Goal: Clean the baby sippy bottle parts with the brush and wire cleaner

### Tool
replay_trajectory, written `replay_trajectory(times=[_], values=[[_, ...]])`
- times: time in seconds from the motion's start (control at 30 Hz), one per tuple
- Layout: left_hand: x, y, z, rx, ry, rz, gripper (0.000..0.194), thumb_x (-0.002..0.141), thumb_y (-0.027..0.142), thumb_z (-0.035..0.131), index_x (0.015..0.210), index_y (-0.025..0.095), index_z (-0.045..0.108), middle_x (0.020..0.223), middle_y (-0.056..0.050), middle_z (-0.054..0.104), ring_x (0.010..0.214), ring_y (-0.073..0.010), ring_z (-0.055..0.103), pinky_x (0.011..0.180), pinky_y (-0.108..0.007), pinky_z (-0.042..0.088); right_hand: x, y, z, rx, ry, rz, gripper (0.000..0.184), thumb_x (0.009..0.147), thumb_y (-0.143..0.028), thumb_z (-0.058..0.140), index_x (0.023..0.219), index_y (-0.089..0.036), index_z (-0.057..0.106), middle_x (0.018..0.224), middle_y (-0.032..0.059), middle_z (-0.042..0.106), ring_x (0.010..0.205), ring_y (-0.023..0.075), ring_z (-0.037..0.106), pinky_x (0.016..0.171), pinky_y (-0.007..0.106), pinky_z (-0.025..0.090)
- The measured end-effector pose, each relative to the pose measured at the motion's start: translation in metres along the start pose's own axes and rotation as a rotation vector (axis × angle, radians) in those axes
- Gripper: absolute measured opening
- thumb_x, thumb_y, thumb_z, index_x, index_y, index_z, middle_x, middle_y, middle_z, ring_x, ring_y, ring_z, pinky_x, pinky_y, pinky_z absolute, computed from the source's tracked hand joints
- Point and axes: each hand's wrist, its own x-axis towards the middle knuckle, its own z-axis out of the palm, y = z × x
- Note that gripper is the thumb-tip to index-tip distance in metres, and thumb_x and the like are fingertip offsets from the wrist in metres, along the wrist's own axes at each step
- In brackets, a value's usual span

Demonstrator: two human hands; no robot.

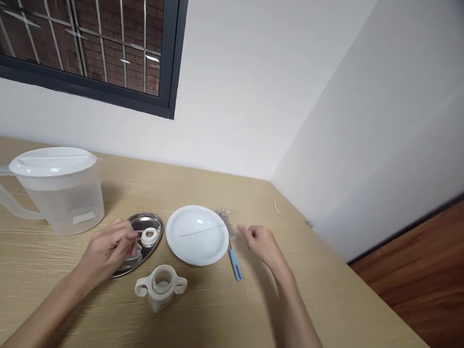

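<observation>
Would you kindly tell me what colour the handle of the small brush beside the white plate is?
Light blue; the brush handle shows best in the head view.

The oval steel tray (151,222) is polished metal and shines like a mirror. On it lies a small white plastic ring (149,236), smooth. The round white plate (197,245) looks glossy, plastic or ceramic, I cannot tell which. The large clear plastic jug (66,196) is slightly frosted, and its white lid is smooth. The small two-handled bottle (161,288) is cloudy, matt plastic. The thin brush (233,251) has a blue plastic handle and soft bristles. The light wooden table (207,318) is matt, with fine grain.
</observation>
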Motion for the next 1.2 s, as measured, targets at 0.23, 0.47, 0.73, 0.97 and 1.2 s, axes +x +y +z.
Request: replay_trajectory(times=[0.23,0.47,0.73,0.97,1.2], values=[[-0.003,0.009,-0.003,-0.036,-0.44,-0.25,0.052,0.065,0.048,0.084,0.111,0.028,0.071,0.114,-0.005,0.073,0.098,-0.0269,0.069,0.082,-0.033,0.056,-0.009,0.007,0.006,-0.045,-0.388,0.046,0.046,0.061,-0.059,0.079,0.056,-0.02,0.057,0.05,-0.0053,0.053,0.045,0.009,0.04,0.045,0.024,0.025],[-0.007,0.027,0.009,-0.165,-0.702,-0.337,0.088,0.049,0.04,0.092,0.13,0.031,0.059,0.126,-0.005,0.068,0.109,-0.0283,0.066,0.091,-0.037,0.054,-0.004,0.01,0.015,-0.115,-0.391,0.077,0.037,0.077,-0.048,0.067,0.056,-0.021,0.054,0.05,-0.0003,0.059,0.049,0.0135,0.05,0.051,0.026,0.03],[-0.005,0.029,0.009,-0.186,-0.712,-0.374,0.076,0.052,0.037,0.091,0.122,0.032,0.063,0.111,0.002,0.07,0.099,-0.0237,0.068,0.082,-0.029,0.054,0.002,0.015,0.004,-0.112,-0.094,0.174,0.036,0.089,-0.054,0.05,0.086,-0.02,0.06,0.082,0.0091,0.071,0.073,0.0222,0.063,0.063,0.029,0.039],[-0.006,0.027,0.01,-0.205,-0.751,-0.406,0.072,0.052,0.033,0.09,0.119,0.032,0.065,0.108,0.001,0.072,0.096,-0.0246,0.07,0.076,-0.03,0.053,0.01,0.015,0.003,-0.038,0.214,0.255,0.046,0.09,-0.061,0.044,0.099,-0.018,0.06,0.09,0.0154,0.07,0.079,0.0274,0.063,0.07,0.034,0.041],[-0.004,0.029,0.013,-0.26,-0.774,-0.411,0.061,0.056,0.028,0.087,0.113,0.03,0.067,0.112,-0.001,0.073,0.099,-0.0272,0.07,0.076,-0.031,0.053,0.007,0.005,0.004,0.058,0.412,0.254,0.052,0.089,-0.061,0.047,0.11,-0.015,0.059,0.078,0.0104,0.067,0.067,0.0251,0.06,0.067,0.034,0.039]])
